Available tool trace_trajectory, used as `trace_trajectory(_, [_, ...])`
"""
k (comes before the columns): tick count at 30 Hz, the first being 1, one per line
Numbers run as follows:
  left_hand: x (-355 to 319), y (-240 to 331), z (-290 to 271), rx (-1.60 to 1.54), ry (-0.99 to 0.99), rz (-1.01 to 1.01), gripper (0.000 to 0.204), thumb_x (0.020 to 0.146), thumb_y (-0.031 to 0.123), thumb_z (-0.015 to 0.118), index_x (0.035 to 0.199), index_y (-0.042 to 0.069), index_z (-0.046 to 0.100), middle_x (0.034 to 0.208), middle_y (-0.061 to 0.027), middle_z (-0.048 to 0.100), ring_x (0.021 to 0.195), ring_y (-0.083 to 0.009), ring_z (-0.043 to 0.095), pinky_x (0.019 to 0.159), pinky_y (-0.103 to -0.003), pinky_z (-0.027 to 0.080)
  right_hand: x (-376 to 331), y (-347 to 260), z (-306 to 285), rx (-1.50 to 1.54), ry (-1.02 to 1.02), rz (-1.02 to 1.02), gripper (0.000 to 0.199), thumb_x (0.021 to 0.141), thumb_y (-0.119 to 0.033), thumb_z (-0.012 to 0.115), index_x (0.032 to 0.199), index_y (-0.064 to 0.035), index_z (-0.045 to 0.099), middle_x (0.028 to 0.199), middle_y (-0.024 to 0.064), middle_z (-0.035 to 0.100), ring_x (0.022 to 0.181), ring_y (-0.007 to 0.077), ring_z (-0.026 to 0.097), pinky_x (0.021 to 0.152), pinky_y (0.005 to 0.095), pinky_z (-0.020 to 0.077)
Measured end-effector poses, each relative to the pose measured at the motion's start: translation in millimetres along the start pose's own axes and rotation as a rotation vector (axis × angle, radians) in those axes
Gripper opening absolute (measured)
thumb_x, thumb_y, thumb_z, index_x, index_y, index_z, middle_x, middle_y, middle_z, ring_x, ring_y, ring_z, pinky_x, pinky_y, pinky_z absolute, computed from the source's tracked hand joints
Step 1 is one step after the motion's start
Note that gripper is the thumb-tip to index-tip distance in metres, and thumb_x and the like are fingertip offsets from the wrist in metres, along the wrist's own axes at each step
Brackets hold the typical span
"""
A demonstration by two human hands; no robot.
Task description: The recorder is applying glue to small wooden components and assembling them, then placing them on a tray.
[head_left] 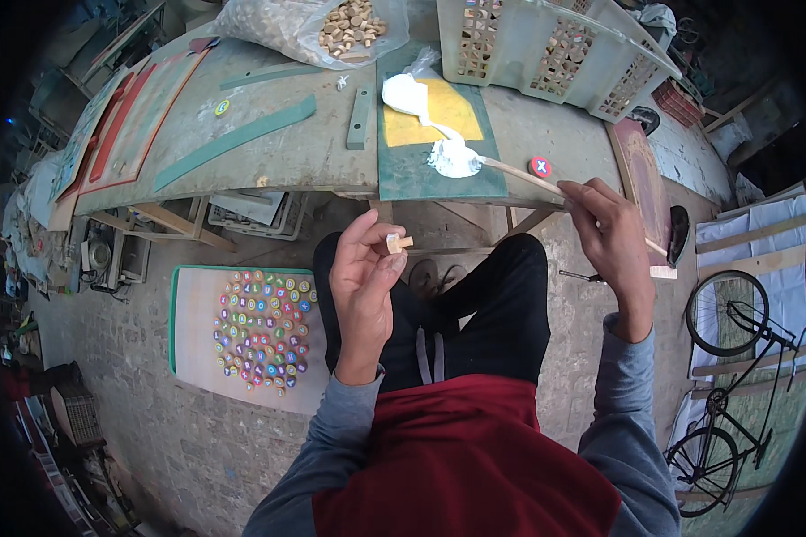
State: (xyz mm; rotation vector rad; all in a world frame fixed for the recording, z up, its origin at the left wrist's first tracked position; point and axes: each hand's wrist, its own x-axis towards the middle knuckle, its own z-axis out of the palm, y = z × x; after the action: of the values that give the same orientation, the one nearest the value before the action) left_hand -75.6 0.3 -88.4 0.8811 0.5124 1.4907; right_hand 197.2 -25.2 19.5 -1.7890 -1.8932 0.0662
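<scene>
My left hand (pixel 364 268) pinches a small pale wooden peg piece (pixel 397 242) between thumb and fingers, held up in front of my lap. My right hand (pixel 611 234) grips a thin wooden stick (pixel 521 174) whose tip rests in a blob of white paint or glue (pixel 453 158) on a green board (pixel 430 170) with a yellow patch. A white plastic bag of the same stuff (pixel 406 92) lies on that board. A red round piece with a blue mark (pixel 539 166) sits on the table just behind the stick.
A grey worktable (pixel 278 157) carries green strips, a bag of wooden pegs (pixel 349 27) and a pale plastic crate (pixel 546 49) of pieces. On the floor to the left lies a board (pixel 197 331) covered with several coloured round pieces. A bicycle (pixel 734 376) stands at right.
</scene>
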Motion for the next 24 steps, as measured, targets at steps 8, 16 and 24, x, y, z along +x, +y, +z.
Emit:
trace_trajectory(8, [7.7, 3.4, 7.8, -0.036, -0.010, -0.025, 0.050, 0.089, -0.004, 0.059, 0.137, 0.000, 0.046, 0.117, -0.0122, 0.060, 0.099, -0.0138, 0.057, 0.083, -0.024, 0.046, -17.3, -2.4, -4.1, 0.363, 0.013, 0.070, 0.019, 0.087, -0.002, 0.061, 0.104, 0.0018, 0.069, 0.071, 0.0068, 0.054, 0.063, 0.0128, 0.050, 0.060, 0.0277, 0.0393])
trace_trajectory(16, [19.3, 5.3, 21.4, -0.348, -0.047, -0.058, 0.050, 0.091, 0.009, 0.063, 0.139, 0.008, 0.047, 0.120, -0.0077, 0.059, 0.094, -0.0136, 0.055, 0.080, -0.031, 0.044, -27.9, -40.2, -7.4, 0.382, 0.097, -0.086, 0.026, 0.082, 0.006, 0.063, 0.108, 0.0024, 0.069, 0.074, 0.0073, 0.055, 0.068, 0.0139, 0.052, 0.060, 0.0268, 0.0405])
trace_trajectory(24, [18.2, 11.7, 26.9, -0.469, -0.065, -0.070, 0.052, 0.090, 0.013, 0.067, 0.139, 0.013, 0.048, 0.121, -0.0029, 0.059, 0.093, -0.0123, 0.053, 0.080, -0.030, 0.043, -33.6, -52.9, 25.8, 0.483, 0.138, -0.143, 0.030, 0.079, 0.008, 0.066, 0.108, -0.0010, 0.070, 0.083, 0.0087, 0.060, 0.070, 0.0159, 0.056, 0.061, 0.0265, 0.0427])
